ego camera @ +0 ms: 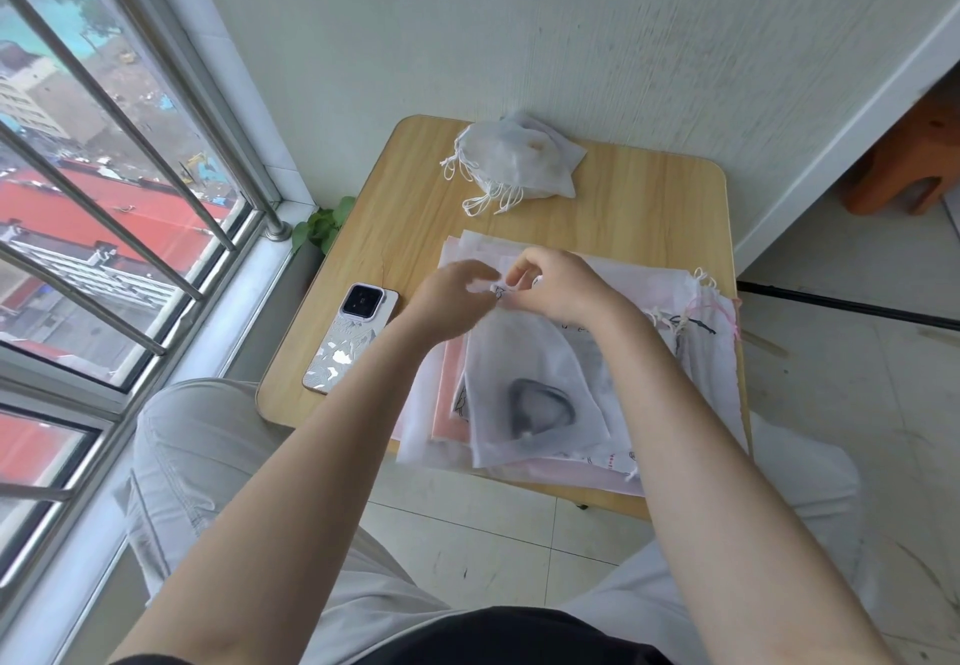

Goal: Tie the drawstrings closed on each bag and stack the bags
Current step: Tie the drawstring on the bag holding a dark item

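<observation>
1. Step in hand: tying. The left hand (457, 295) and right hand (556, 285) pinched the drawstrings (498, 291) at the white bag (524, 378) mouth, atop the flat pile (675, 295).
2. Next move likely required cinching the knot, then transfer to the tied stack (511, 157).

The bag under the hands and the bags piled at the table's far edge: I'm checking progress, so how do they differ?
The bag under the hands lies flat near the person, with a dark ring shape showing through; the far pile is bunched, its cords knotted and trailing. Both hands, left hand and right hand, work at the near bag's neck; nobody touches the far pile. Both are thin white fabric.
</observation>
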Demonstrator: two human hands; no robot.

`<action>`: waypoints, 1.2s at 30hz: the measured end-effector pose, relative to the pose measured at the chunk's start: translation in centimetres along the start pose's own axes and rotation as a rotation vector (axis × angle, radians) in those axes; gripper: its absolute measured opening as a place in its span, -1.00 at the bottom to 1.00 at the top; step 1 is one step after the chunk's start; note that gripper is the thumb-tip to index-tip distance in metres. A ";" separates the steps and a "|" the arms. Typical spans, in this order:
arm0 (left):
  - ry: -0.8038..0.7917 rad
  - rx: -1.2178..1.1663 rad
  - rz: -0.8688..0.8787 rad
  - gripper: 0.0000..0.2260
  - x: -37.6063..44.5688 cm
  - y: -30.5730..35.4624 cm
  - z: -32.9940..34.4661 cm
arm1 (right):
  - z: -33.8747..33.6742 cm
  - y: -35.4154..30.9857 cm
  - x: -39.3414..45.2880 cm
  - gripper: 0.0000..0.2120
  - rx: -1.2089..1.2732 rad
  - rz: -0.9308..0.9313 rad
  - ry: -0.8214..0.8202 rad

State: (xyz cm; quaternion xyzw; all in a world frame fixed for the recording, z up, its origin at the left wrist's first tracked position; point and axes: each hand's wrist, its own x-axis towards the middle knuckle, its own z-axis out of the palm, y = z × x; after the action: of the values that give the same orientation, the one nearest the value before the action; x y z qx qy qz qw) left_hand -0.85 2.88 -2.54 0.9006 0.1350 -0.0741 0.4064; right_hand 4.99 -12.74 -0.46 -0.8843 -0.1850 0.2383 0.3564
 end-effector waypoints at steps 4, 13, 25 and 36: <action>-0.154 0.186 0.043 -0.75 0.3 0.8 0.3 | -0.4 0.0 0.0 -0.88 -0.006 -0.006 0.015; -0.047 0.345 0.026 -0.65 1.2 -0.5 -0.4 | -0.4 0.5 0.3 -0.89 -0.287 -0.022 -0.056; -0.116 -0.113 -0.154 -0.74 0.6 -1.2 -1.0 | 0.2 1.1 0.4 -0.82 -0.260 -0.001 0.007; -0.235 -0.725 -0.104 -0.86 -0.2 -0.8 0.2 | 1.4 1.6 0.5 -0.84 -0.212 0.017 -0.036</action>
State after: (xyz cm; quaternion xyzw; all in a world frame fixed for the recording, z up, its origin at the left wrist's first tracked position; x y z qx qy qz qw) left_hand -1.31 3.14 -3.17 0.6760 0.1505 -0.1448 0.7067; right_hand 4.91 -12.78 -2.61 -0.9142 -0.2078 0.2364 0.2554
